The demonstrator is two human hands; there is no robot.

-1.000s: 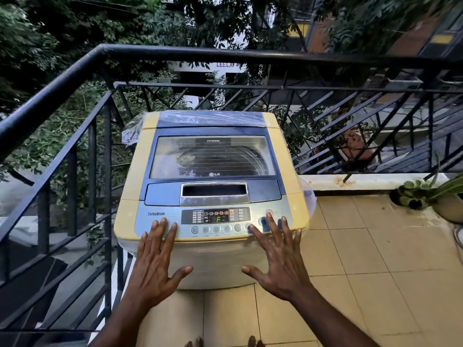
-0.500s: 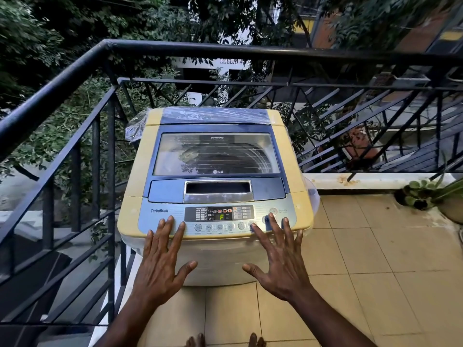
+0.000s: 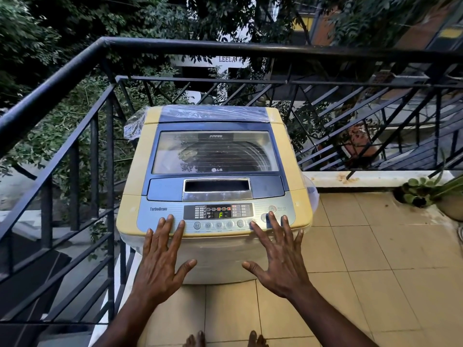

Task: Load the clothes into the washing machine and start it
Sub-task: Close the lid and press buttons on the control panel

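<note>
Little has shifted since the earlier frames: both hands keep their spread-fingered place at the front edge of the washing machine (image 3: 215, 171), which stands in the corner of the balcony against the black railing (image 3: 75, 68). Its glass lid (image 3: 215, 152) is down; through it the drum shows only dimly, and whether clothes lie inside cannot be told. On the control panel (image 3: 218, 214) the display (image 3: 220, 214) glows with a green F. Left hand (image 3: 160, 261) lies flat, fingers straight, tips on the panel's left part, grasping nothing. Right hand (image 3: 280, 256) likewise, released, fingertips by the right-hand buttons.
</note>
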